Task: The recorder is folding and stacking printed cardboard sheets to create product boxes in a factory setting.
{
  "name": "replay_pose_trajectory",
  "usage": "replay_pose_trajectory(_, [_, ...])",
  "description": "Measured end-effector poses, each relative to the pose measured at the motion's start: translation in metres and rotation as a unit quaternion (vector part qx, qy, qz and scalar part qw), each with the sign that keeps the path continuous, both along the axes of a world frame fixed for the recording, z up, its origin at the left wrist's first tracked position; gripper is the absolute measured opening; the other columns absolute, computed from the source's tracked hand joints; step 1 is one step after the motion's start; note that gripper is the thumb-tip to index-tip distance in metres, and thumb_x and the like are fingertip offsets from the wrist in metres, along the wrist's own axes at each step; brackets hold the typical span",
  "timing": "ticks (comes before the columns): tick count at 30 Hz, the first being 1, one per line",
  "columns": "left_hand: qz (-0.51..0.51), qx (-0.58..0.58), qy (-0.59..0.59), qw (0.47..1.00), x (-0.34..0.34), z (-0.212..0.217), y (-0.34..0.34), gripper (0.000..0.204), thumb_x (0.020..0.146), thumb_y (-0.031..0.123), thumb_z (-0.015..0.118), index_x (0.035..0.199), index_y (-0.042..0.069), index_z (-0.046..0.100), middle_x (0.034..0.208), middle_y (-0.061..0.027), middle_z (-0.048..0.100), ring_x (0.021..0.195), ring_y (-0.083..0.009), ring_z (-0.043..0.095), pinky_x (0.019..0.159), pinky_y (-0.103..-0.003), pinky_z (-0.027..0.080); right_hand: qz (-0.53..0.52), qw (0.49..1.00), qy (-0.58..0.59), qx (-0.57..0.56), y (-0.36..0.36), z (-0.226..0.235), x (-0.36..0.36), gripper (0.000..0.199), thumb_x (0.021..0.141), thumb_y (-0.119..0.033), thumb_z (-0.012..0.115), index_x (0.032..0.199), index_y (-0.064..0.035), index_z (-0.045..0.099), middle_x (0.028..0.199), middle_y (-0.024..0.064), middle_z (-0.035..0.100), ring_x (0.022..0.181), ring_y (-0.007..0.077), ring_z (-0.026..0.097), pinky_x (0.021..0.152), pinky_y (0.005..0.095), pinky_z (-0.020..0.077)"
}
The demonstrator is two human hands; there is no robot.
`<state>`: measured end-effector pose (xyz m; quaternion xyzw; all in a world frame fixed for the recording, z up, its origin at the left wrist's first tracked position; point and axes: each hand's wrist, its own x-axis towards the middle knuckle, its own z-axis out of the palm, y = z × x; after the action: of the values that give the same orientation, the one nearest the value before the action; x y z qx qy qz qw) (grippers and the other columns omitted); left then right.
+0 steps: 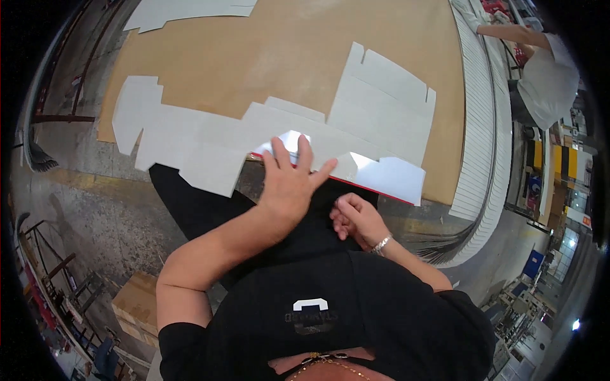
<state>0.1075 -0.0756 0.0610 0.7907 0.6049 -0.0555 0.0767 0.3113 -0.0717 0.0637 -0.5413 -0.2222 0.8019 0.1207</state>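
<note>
The open left hand [289,184] presses a flat white box sheet [356,168] on the worktop [254,57], not folded yet, while the right hand [352,219] curls, holding nothing.

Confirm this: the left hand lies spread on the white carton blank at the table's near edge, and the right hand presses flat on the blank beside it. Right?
Not quite. In the head view the left hand does lie spread on the blank, but the right hand is curled below the table edge, off the blank.
</note>
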Motion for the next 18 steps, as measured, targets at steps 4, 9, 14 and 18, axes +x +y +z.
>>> replay_pose_trajectory(4, [-0.028, 0.034, -0.037, 0.998, 0.041, -0.006, -0.017, 0.08, 0.08, 0.04, 0.073, 0.15, 0.025, 0.037, 0.147, -0.0254, 0.033, 0.128, -0.0585, 0.035, 0.103, -0.064, 0.034, -0.201, 0.979, -0.01, -0.022, -0.004, -0.022, 0.0, 0.036, 0.101, -0.037, 0.053, 0.101, -0.0025, 0.062, 0.086, 0.0075, 0.064, 0.065, 0.0146, 0.062, 0.051, 0.0264, 0.0503])
replay_pose_trajectory(9, [-0.107, 0.013, -0.123, 0.986, 0.016, -0.001, 0.008, 0.08, 0.082, 0.041, 0.071, 0.142, -0.003, 0.04, 0.141, -0.0246, 0.041, 0.135, -0.0443, 0.036, 0.113, -0.049, 0.03, -0.109, 0.831, -0.256, 0.481, 0.007, -0.017, 0.005, 0.017, 0.091, -0.015, 0.066, 0.098, 0.0001, 0.061, 0.093, 0.0118, 0.064, 0.083, 0.0206, 0.062, 0.068, 0.0326, 0.0511])
replay_pose_trajectory(14, [-0.129, 0.014, -0.216, 0.968, -0.005, 0.007, -0.002, 0.071, 0.078, 0.035, 0.075, 0.129, -0.007, 0.05, 0.133, -0.0232, 0.049, 0.133, -0.0374, 0.04, 0.116, -0.043, 0.029, 0.146, 0.529, -0.311, 0.776, 0.052, -0.001, -0.03, 0.052, 0.072, 0.004, 0.064, 0.124, -0.0002, 0.057, 0.112, 0.0174, 0.053, 0.107, 0.0374, 0.051, 0.089, 0.0436, 0.0469])
replay_pose_trajectory(18, [0.067, -0.203, -0.148, 0.966, -0.05, 0.086, -0.011, 0.074, 0.068, 0.031, 0.084, 0.126, -0.004, 0.053, 0.129, -0.0216, 0.052, 0.125, -0.0346, 0.047, 0.111, -0.044, 0.035, 0.441, 0.462, -0.377, 0.67, 0.062, 0.027, -0.046, 0.049, 0.079, -0.011, 0.065, 0.127, -0.0028, 0.058, 0.111, 0.0163, 0.055, 0.108, 0.034, 0.053, 0.092, 0.0437, 0.0467])
